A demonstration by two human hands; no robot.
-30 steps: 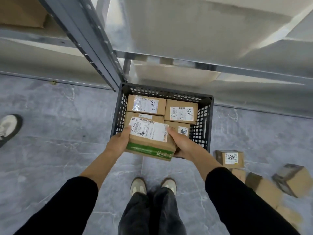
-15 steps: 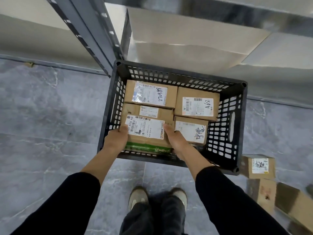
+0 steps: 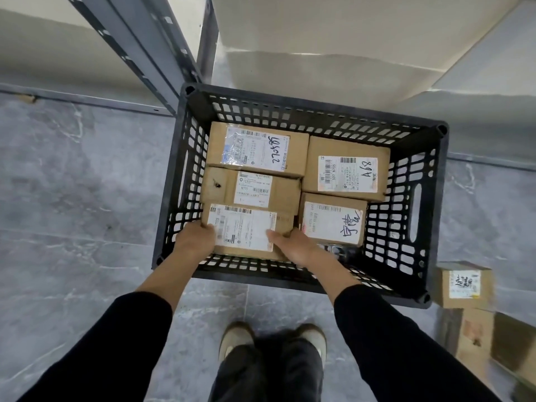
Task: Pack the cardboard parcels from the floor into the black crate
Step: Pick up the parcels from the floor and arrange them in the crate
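Note:
The black crate (image 3: 313, 111) stands on the grey floor in front of my feet. Several labelled cardboard parcels lie flat in it. I hold one parcel (image 3: 246, 227) low in the crate's near left corner. My left hand (image 3: 195, 240) grips its left end and my right hand (image 3: 293, 246) grips its right end, thumb on the label. It sits against the parcel behind it (image 3: 252, 188). A parcel with handwriting (image 3: 333, 223) lies to its right.
More cardboard parcels lie on the floor right of the crate: a labelled one (image 3: 464, 285) and a plainer one (image 3: 475, 335). A grey metal rack post (image 3: 139, 50) and shelf rise behind the crate. My shoes (image 3: 272, 338) stand just before it.
Both hands have lowered the parcel from above the crate's near rim down into its near left corner. The view has moved closer over the crate.

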